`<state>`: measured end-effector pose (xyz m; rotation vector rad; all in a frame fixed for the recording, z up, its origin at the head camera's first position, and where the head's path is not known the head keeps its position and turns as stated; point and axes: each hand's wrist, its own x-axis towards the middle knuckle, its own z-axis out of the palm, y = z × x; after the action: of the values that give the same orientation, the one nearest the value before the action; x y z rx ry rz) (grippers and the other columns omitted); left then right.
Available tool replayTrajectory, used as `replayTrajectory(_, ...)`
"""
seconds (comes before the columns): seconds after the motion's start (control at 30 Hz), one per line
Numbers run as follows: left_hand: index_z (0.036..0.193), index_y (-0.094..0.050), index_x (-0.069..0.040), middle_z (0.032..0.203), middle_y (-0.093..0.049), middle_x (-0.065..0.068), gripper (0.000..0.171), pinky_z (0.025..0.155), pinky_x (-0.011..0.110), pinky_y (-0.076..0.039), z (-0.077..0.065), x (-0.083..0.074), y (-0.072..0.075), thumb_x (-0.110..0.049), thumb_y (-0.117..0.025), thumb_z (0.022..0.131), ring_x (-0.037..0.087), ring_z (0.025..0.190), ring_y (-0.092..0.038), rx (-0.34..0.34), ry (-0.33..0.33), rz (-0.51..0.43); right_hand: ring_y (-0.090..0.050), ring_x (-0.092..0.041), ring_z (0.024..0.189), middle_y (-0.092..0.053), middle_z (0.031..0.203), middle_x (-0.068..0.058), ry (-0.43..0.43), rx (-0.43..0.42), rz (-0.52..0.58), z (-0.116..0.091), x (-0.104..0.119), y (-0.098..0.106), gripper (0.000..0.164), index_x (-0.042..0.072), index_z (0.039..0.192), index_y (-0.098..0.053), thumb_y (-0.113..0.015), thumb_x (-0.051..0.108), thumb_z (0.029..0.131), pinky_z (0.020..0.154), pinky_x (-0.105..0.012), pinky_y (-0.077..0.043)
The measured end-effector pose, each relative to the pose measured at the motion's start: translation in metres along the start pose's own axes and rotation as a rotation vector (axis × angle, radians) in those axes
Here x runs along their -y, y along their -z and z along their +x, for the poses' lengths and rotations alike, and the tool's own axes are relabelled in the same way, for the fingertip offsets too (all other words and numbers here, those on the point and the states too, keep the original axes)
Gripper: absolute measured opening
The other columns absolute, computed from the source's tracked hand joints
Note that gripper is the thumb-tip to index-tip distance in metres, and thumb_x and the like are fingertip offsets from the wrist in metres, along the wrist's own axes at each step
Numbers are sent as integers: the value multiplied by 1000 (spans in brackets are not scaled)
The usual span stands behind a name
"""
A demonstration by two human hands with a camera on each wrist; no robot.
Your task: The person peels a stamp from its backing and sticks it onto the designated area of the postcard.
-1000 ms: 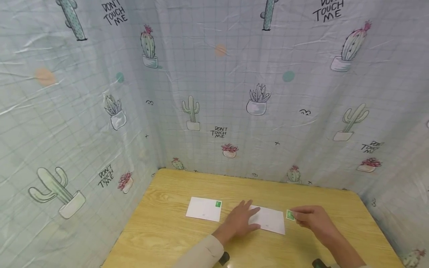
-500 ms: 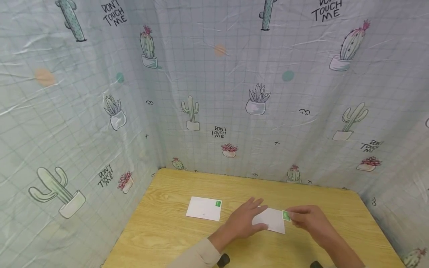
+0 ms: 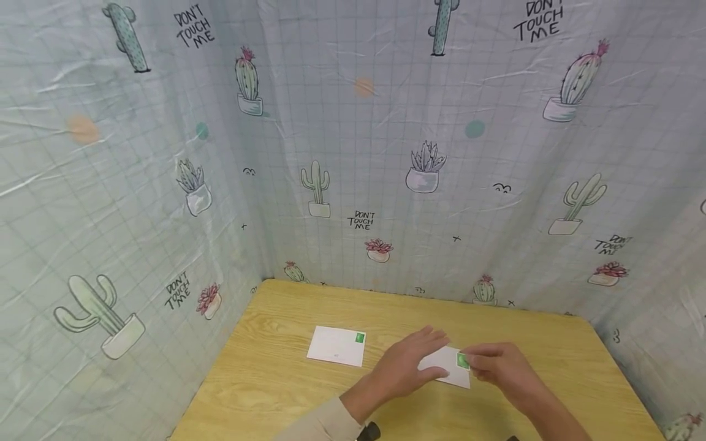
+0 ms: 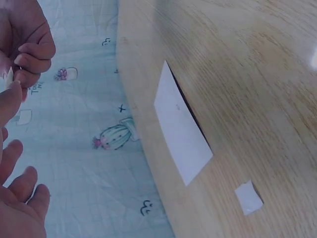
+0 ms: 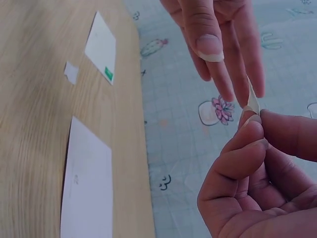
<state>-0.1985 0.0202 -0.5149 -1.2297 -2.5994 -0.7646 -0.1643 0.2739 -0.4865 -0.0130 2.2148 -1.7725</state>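
My right hand pinches a small green postage stamp with a white border between thumb and fingertips. In the right wrist view the stamp shows edge-on, slightly curled, raised above the table. Facing it, my left hand has its fingers extended and holds nothing; its fingertips come close to the stamp. Below both hands a plain white envelope lies flat on the table, partly covered by my left hand in the head view. No stamp shows on its visible face.
Further left lies a second white envelope bearing a green stamp in its upper right corner. A small white paper scrap lies between the envelopes. A cactus-print curtain hangs along the back and sides of the wooden table.
My right hand has carried the stamp left, from beside the envelope to over its right end. My left hand has moved right and lifted toward the stamp.
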Motion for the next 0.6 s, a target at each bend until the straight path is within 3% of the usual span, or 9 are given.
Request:
replayTrajectory(0.3, 150, -58, -18, 155, -57, -4, 53, 117, 28, -47, 0, -7, 4, -41, -64, 103, 15, 150, -49, -121, -160, 23, -69, -7, 95, -75, 121, -2, 9, 27, 39, -4, 8, -7, 40, -16, 128, -65, -65, 14, 101, 85, -28, -61)
replayTrajectory(0.5, 150, -58, -17, 154, -59, -4, 53, 117, 26, -46, -1, -10, 3, -40, -65, 102, 14, 149, -49, -143, -179, 21, -69, -6, 97, -74, 124, -2, 6, 19, 43, -8, 12, -10, 39, -16, 128, -64, -64, 13, 102, 84, -26, -61)
replayTrajectory(0.6, 149, -59, -18, 153, -60, -3, 52, 115, 25, -48, -1, -11, 3, -39, -65, 102, 14, 147, -52, -156, -188, 26, -69, -5, 100, -72, 130, -8, 6, 12, 25, -9, 13, -11, 40, -15, 129, -65, -64, 15, 102, 86, -26, -61)
